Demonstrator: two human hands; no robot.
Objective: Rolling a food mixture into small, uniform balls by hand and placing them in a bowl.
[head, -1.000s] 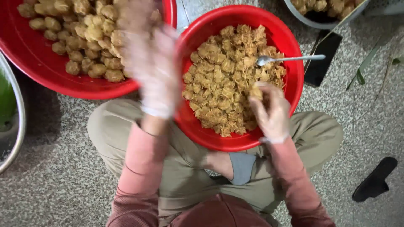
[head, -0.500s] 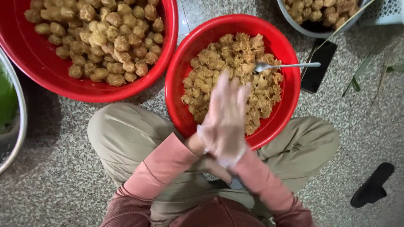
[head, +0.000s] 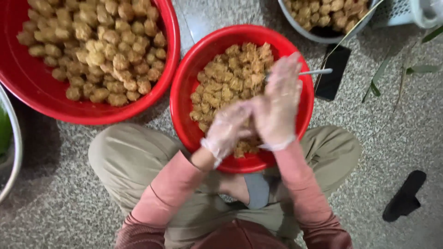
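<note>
Seated on the speckled floor [head: 406,138], the person is pressing the gloved left hand [head: 227,129] and right hand [head: 278,105] together over the near red bowl [head: 184,87], apparently shaping a portion of the crumbly filling [head: 226,78]; whether the fingers enclose any cannot be told. A spoon [head: 318,72] is resting inside. Beyond, the larger red basin [head: 55,108] is holding finished balls [head: 92,46]; placing one there would call for a leftward reach.

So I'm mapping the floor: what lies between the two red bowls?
Only bare speckled floor shows between big bowl and small bowl, head view.
</note>
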